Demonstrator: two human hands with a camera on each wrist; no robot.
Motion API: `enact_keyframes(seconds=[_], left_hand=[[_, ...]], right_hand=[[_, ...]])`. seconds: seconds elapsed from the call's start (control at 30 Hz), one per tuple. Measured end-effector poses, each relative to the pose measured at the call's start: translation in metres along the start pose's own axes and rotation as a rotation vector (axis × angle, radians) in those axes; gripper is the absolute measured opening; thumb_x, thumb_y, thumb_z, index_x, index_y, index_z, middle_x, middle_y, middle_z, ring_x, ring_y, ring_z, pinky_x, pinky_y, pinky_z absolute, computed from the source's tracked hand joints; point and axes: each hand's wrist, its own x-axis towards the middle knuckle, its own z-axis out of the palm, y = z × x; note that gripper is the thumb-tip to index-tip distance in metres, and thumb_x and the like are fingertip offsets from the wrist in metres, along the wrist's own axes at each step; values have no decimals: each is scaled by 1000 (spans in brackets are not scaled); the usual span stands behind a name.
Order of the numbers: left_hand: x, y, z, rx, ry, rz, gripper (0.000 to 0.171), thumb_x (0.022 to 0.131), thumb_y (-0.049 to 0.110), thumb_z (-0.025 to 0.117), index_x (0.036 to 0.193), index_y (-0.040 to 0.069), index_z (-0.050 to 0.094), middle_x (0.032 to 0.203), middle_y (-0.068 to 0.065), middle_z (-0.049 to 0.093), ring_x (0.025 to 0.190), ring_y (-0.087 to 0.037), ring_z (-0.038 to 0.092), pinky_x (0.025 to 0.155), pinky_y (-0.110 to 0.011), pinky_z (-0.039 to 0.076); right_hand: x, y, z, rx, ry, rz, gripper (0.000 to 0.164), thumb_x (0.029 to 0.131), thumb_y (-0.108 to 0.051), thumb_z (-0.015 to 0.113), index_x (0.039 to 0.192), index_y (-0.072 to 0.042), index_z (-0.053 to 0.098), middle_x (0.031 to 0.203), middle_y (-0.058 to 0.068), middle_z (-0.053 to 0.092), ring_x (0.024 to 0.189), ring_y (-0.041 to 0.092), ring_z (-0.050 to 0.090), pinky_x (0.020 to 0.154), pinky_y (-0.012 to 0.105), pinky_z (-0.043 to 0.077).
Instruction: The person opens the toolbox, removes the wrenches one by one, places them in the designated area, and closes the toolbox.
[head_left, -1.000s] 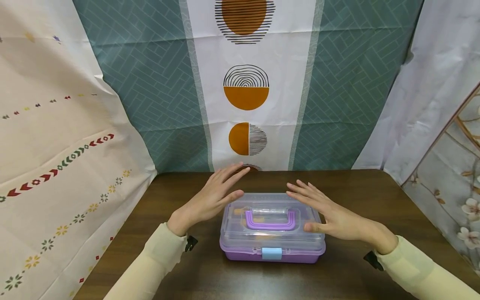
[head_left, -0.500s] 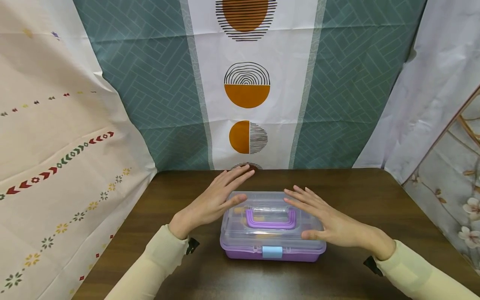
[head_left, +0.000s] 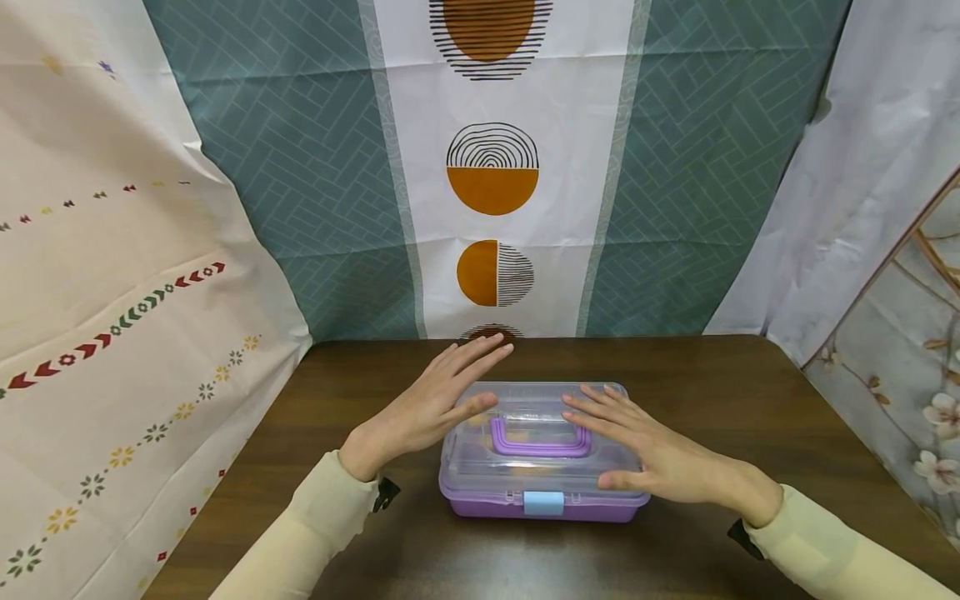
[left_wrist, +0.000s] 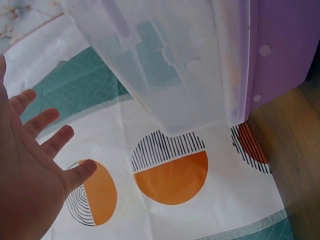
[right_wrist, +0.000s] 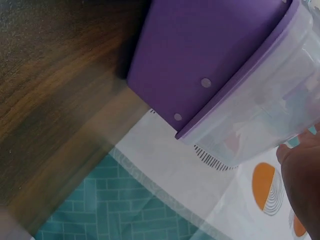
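A purple storage box (head_left: 543, 507) with a see-through lid (head_left: 480, 475) sits on the brown table, its light blue latch (head_left: 543, 503) facing me and fastened at the front. The purple handle (head_left: 542, 450) lies folded down on the lid. My left hand (head_left: 438, 400) hovers by the box's upper left, fingers straight and spread, holding nothing. Over the right part of the lid is my right hand (head_left: 637, 442), also with extended fingers and nothing in it. Tan shapes show dimly through the lid. In the left wrist view, the left hand (left_wrist: 35, 170) is apart from the box.
The dark wood table (head_left: 360, 367) reaches back to a hanging teal and white cloth (head_left: 495, 108). A cream patterned cloth (head_left: 150, 350) drapes along the left side, and a floral cloth (head_left: 915, 400) hangs at the right.
My right hand has come lower and a little left, over the lid. The left hand has shifted slightly right. The box stays where it was.
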Motion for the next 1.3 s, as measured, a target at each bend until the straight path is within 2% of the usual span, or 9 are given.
enact_keyframes(seconds=[0.37, 0.6, 0.8, 0.9, 1.1, 1.3], left_hand=[[-3, 4, 5, -28, -14, 16, 66, 109, 59, 32, 167, 31, 22, 173, 6, 17, 158, -20, 20, 126, -61, 11], [-5, 8, 11, -70, -28, 22, 65, 110, 57, 34, 167, 30, 21, 173, 4, 17, 159, -20, 18, 126, -61, 10], [-5, 11, 12, -73, -28, 36, 64, 110, 54, 38, 167, 30, 22, 173, 6, 17, 159, -24, 18, 126, -60, 10], [-5, 14, 13, -74, -27, 49, 64, 110, 54, 38, 167, 29, 23, 173, 5, 18, 158, -27, 21, 126, -61, 11], [-3, 20, 17, -68, -42, 64, 66, 109, 59, 33, 167, 29, 23, 172, 6, 18, 158, -22, 21, 126, -61, 12], [-4, 26, 15, -56, -46, 73, 64, 110, 50, 42, 167, 29, 23, 172, 5, 19, 158, -21, 20, 125, -61, 12]], right_hand=[[-5, -4, 5, -87, 40, -44, 85, 91, -28, 80, 162, -8, 37, 168, 15, 31, 155, 40, 21, 128, 37, -1], [-8, -4, 13, -122, 68, -84, 74, 101, -42, 66, 160, -5, 40, 167, 19, 32, 157, 38, 20, 129, 37, 1], [-9, -4, 16, -159, 124, -148, 68, 105, -45, 59, 154, 0, 47, 163, 21, 38, 155, 38, 25, 129, 40, 6], [-10, -2, 19, -165, 161, -189, 64, 106, -44, 58, 151, 1, 50, 161, 21, 40, 154, 38, 27, 129, 42, 8], [-11, 2, 27, -190, 220, -225, 59, 106, -44, 57, 146, -1, 58, 158, 21, 45, 153, 34, 32, 129, 43, 12], [-8, 4, 34, -158, 297, -256, 53, 107, -41, 58, 141, 0, 62, 154, 21, 50, 150, 32, 39, 128, 43, 17]])
